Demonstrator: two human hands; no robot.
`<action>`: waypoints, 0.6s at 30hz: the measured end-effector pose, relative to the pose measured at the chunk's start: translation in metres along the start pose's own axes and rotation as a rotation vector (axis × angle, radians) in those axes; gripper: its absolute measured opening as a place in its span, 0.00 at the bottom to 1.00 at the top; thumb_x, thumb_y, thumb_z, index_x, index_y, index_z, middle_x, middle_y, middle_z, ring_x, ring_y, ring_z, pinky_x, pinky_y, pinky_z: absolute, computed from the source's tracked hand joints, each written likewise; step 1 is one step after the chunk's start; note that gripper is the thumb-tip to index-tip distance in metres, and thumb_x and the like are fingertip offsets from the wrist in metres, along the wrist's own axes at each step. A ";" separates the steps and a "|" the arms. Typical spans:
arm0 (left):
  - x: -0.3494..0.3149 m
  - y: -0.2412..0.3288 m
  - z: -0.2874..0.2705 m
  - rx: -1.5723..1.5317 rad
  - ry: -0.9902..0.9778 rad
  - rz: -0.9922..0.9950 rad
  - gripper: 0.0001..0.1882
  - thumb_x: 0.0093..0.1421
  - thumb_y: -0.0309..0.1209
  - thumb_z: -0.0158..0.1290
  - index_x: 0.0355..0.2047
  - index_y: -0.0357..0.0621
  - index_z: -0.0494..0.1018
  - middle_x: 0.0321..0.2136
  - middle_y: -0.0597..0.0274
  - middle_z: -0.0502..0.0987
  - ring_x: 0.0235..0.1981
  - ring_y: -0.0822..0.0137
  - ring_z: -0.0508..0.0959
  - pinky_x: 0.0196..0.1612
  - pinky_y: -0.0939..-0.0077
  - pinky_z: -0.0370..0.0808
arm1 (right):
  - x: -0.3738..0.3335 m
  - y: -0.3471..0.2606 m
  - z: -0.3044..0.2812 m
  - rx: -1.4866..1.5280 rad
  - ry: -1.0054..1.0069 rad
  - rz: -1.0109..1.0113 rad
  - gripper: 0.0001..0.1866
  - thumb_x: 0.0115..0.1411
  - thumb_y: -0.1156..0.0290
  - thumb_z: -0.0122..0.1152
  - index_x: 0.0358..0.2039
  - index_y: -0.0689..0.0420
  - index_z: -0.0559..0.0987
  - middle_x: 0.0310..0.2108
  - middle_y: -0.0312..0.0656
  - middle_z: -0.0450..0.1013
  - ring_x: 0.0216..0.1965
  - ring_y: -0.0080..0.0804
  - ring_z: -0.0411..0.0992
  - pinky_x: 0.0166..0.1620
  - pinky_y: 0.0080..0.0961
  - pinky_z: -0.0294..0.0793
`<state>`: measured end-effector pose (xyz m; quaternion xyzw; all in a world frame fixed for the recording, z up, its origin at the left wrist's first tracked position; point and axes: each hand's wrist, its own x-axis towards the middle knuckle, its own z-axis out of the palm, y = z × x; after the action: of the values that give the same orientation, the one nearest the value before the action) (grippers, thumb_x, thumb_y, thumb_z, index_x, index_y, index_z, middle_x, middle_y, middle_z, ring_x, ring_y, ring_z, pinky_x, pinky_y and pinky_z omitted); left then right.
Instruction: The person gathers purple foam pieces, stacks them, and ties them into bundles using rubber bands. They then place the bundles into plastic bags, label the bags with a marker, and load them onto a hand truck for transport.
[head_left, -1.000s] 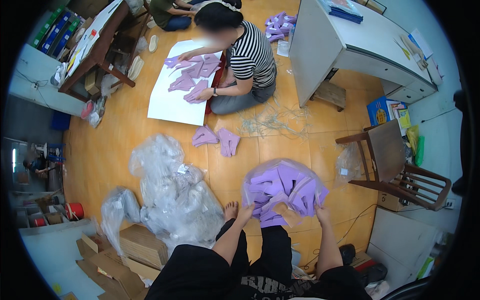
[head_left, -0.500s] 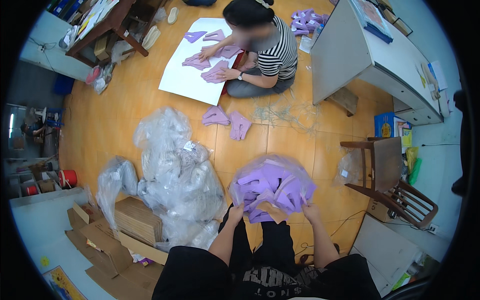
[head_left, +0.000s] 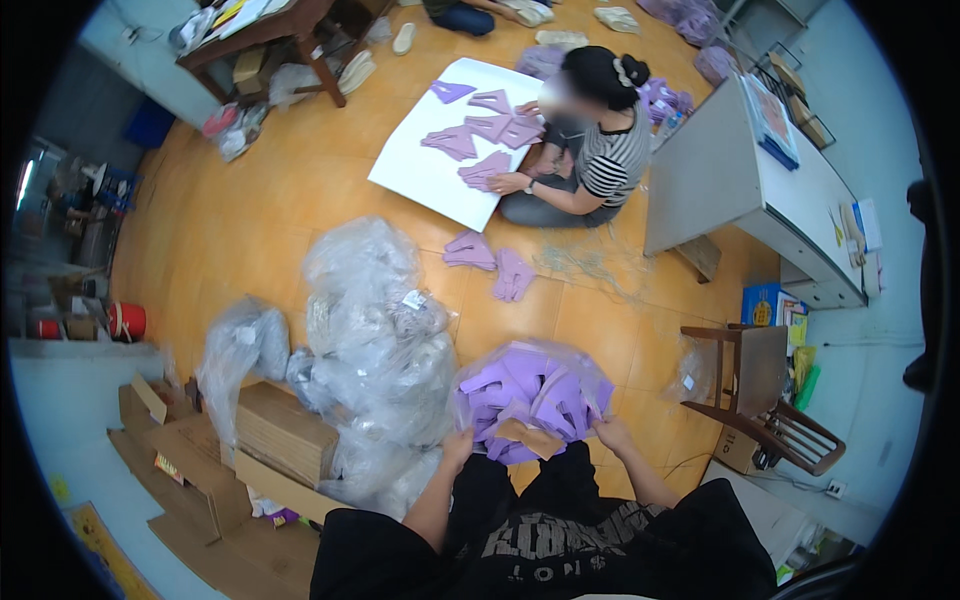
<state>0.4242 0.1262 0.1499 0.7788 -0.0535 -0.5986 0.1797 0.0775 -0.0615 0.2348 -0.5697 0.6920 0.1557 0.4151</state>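
Observation:
A clear plastic bag point(head_left: 590, 358) full of purple cut pieces point(head_left: 540, 385) sits in front of my legs. My left hand point(head_left: 458, 447) grips the bag's edge on the left, and my right hand point(head_left: 612, 433) grips it on the right, both with fingers closed. The purple pieces are flat shapes with slots, lying jumbled inside. A torn bit of brown paper point(head_left: 530, 436) rests on them at the near side. What lies deeper in the bag is hidden.
Filled clear bags point(head_left: 370, 350) and flattened cardboard point(head_left: 230, 520) lie at my left. Ahead, a seated person point(head_left: 605, 150) handles purple stacks on a white board point(head_left: 405, 165). Two purple stacks point(head_left: 512, 275) lie on the floor. A wooden chair point(head_left: 755, 375) and white desk point(head_left: 730, 175) stand right.
My view has tilted up, so more of the far floor and another person's legs show. Both hands keep hold of the bag. The seated person's far hand has shifted toward the board's right edge.

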 end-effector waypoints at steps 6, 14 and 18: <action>-0.067 0.045 -0.083 -0.120 0.036 0.057 0.30 0.70 0.53 0.52 0.41 0.31 0.81 0.27 0.58 0.79 0.29 0.68 0.76 0.35 0.68 0.73 | -0.046 -0.102 -0.056 0.079 -0.072 -0.047 0.23 0.62 0.52 0.60 0.37 0.63 0.85 0.29 0.56 0.80 0.36 0.48 0.81 0.41 0.40 0.76; -0.203 0.172 -0.153 -0.329 0.205 0.125 0.23 0.71 0.48 0.52 0.28 0.40 0.79 0.20 0.71 0.72 0.20 0.76 0.67 0.25 0.76 0.64 | -0.065 -0.206 -0.146 0.351 -0.229 -0.267 0.21 0.66 0.56 0.63 0.30 0.65 0.83 0.16 0.41 0.69 0.23 0.24 0.67 0.29 0.31 0.67; -0.271 0.209 -0.171 -0.419 0.294 0.184 0.23 0.72 0.43 0.53 0.20 0.46 0.70 0.15 0.74 0.64 0.16 0.77 0.60 0.22 0.76 0.58 | -0.103 -0.245 -0.183 0.410 -0.360 -0.331 0.21 0.67 0.58 0.64 0.27 0.66 0.81 0.15 0.38 0.66 0.21 0.21 0.65 0.27 0.31 0.65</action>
<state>0.5394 0.0501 0.5069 0.7952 0.0274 -0.4581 0.3964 0.2299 -0.1940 0.4864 -0.5425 0.5223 0.0417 0.6567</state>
